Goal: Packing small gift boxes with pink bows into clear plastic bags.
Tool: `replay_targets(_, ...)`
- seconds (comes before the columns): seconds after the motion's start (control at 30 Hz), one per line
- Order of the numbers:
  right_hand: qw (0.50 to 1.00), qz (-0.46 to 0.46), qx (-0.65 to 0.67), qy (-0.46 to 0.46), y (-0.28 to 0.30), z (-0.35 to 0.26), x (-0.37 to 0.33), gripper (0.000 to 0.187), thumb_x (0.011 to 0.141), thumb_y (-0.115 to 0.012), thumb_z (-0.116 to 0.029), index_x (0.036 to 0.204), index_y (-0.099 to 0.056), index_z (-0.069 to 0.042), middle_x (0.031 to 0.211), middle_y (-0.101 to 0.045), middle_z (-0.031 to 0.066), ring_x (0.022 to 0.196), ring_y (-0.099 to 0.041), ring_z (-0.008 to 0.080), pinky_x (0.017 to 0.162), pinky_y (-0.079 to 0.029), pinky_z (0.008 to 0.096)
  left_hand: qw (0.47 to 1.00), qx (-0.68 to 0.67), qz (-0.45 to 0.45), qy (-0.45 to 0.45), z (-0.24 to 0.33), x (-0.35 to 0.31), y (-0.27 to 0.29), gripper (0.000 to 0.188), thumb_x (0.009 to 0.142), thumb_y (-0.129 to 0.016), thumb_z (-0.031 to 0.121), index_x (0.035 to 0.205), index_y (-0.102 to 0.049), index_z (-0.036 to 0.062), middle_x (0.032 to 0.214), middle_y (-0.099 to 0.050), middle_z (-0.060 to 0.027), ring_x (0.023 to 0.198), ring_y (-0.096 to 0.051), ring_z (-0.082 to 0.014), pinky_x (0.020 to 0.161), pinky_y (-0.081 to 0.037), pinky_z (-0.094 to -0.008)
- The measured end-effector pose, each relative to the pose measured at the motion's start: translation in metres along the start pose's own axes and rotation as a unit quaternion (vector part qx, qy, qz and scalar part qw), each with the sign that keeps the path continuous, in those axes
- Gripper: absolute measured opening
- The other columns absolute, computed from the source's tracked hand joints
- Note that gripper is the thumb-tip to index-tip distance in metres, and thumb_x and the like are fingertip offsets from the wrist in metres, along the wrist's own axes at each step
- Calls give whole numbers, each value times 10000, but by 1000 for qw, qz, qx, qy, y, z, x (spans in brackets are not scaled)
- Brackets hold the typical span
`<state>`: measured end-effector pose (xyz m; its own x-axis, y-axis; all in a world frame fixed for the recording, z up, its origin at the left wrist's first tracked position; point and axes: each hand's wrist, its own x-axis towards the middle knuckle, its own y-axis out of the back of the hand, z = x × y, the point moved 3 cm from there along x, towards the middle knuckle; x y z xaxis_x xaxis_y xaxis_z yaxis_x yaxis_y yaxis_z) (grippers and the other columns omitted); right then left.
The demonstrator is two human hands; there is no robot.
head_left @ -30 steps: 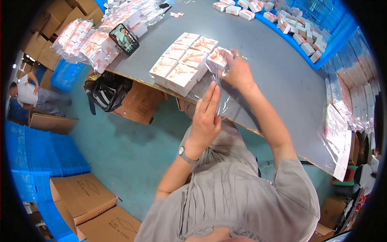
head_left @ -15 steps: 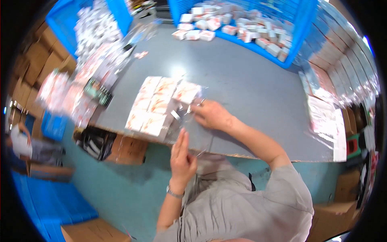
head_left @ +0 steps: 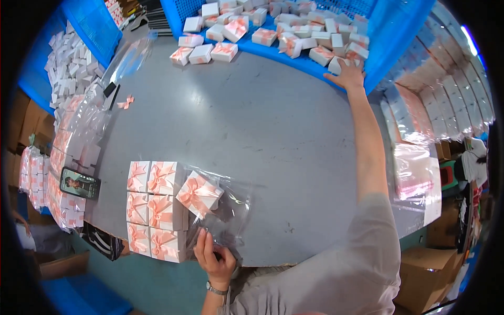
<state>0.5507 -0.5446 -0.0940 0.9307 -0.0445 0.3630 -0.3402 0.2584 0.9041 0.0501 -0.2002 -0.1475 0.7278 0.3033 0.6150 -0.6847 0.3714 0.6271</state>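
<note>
My right hand (head_left: 347,76) reaches far out to the front rim of the blue crate. Its fingers are spread over a white gift box (head_left: 335,66), touching it. My left hand (head_left: 214,258) is near the table's front edge, its fingers curled together at the edge of a clear plastic bag (head_left: 233,210); the exact grip is partly hidden. One white gift box with a pink ribbon bow (head_left: 198,194) lies tilted at the bag. Just left of it, several bow-topped gift boxes (head_left: 163,178) stand in a tight block of two columns.
The blue crate (head_left: 310,65) at the back holds many loose boxes, with some in front of it. Another blue crate (head_left: 89,31) of white boxes stands far left. A phone (head_left: 80,182) rests by wrapped packs at left. Clear bags (head_left: 415,168) and wrapped stacks (head_left: 446,100) are at right.
My right hand has left the bag and the single gift box and stretched out to the crate at the back right. My left hand's fingers have curled in at the bag. The view has shifted.
</note>
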Motion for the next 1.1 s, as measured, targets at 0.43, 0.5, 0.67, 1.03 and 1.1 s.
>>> replay_targets(0.43, 894, 92, 101, 426, 31, -61, -161, 422, 771, -742, -294, 1130, -642, -95, 1227, -612, 70, 1243, -526, 285, 1012, -423, 485, 1000, 2, -1, 18, -3, 0, -5, 526, 727, -501, -134, 1242, -572, -59, 1286, -589, -225, 1083, -596, -385, 869, -481, -422)
replay_targets(0.5, 862, 60, 255, 434, 49, -55, -179, 399, 769, -743, -264, 1122, -642, -109, 1230, -606, 91, 1251, -516, 300, 1032, -413, 478, 1000, 0, 0, 16, 0, 3, -6, 533, 724, -502, -134, 1246, -572, -54, 1294, -586, -220, 1086, -594, -380, 864, -481, -422)
replay_targets(0.67, 883, -5, 348, 314, 54, -42, -175, 494, 722, -793, -338, 1150, -613, -167, 1307, -572, 139, 1304, -460, 359, 1051, -400, 487, 1000, -16, 15, 8, -1, 5, -7, 573, 709, -492, -138, 1268, -566, -36, 1319, -579, -197, 1076, -590, -367, 869, -478, -414)
replay_targets(1.03, 925, 11, 376, 55, 60, -149, -47, 789, 721, -802, -385, 1312, -417, -30, 1236, -592, 226, 1200, -555, 364, 970, -450, 436, 999, -17, 30, -16, 0, 6, -1, 588, 690, -485, -137, 1258, -573, -16, 1312, -588, -177, 944, -594, -335, 810, -475, -400)
replay_targets(1.1, 959, -8, 267, 93, 47, -170, -46, 727, 734, -790, -360, 1280, -434, -39, 1217, -600, 224, 1176, -569, 362, 954, -455, 437, 999, -22, 26, -7, 0, 4, -1, 591, 687, -488, -136, 1258, -577, -12, 1313, -589, -173, 945, -595, -330, 808, -474, -400)
